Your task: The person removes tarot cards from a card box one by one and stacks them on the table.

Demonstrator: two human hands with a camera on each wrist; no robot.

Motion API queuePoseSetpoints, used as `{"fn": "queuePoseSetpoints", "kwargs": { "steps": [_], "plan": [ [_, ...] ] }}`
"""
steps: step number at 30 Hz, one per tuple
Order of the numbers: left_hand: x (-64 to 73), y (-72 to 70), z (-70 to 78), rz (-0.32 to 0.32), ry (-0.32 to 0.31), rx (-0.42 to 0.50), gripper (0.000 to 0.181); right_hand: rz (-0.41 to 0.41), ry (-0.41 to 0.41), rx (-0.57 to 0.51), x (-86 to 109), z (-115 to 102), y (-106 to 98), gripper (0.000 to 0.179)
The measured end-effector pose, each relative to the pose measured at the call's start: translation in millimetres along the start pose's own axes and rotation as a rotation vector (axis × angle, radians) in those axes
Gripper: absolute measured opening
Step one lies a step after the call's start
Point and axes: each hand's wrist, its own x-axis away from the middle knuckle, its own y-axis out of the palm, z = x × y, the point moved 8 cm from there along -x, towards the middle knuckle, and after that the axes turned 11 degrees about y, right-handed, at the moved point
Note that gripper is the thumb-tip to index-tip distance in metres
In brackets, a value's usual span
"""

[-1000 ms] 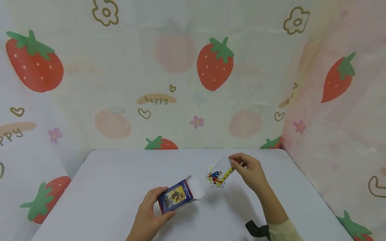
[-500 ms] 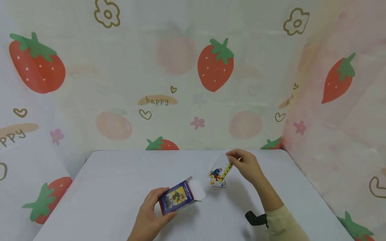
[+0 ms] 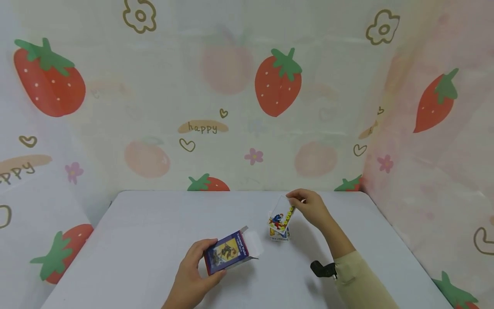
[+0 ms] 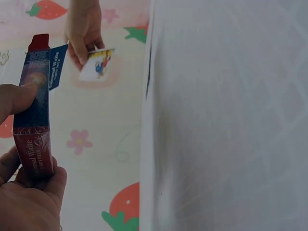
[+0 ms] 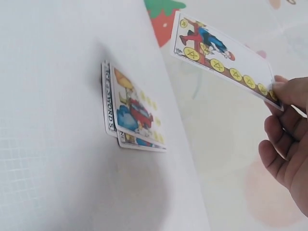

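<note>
My left hand [image 3: 191,274] grips a blue card box [image 3: 227,253] near the table's front; its white flap stands open toward the right. In the left wrist view the box [image 4: 34,113] shows a dark blue and red side, held between thumb and fingers [image 4: 29,202]. My right hand [image 3: 308,208] pinches one picture card [image 3: 282,216] by its far end, tilted above a small pile of face-up cards [image 3: 279,234] on the table. In the right wrist view the held card [image 5: 221,60] hangs clear of the pile [image 5: 132,110], pinched by the fingers [image 5: 288,94].
The white table [image 3: 154,227] is enclosed by strawberry-print cloth walls [image 3: 247,98] at the back and both sides. A black strap device [image 3: 322,269] sits on my right wrist, by a beige sleeve [image 3: 362,283].
My right hand has drawn slightly back and left with the card, tipping it more upright over the pile. The left hand and the box have stayed in place.
</note>
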Motion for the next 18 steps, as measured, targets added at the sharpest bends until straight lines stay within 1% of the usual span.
{"fn": "queuePoseSetpoints", "kwargs": {
  "steps": [7,13,18],
  "plan": [
    [-0.3,-1.2,-0.1,-0.008,-0.042,0.023,0.074,-0.061,0.001,0.005,-14.1,7.2,13.1,0.017],
    [0.1,-1.3,0.8,-0.004,-0.029,0.018,0.074,-0.079,0.025,0.019,-23.1,17.1,22.4,0.018],
    [0.4,-2.2,2.2,0.005,-0.014,0.003,0.074,-0.09,0.04,0.03,-27.4,20.8,27.4,0.02]
  ]
}}
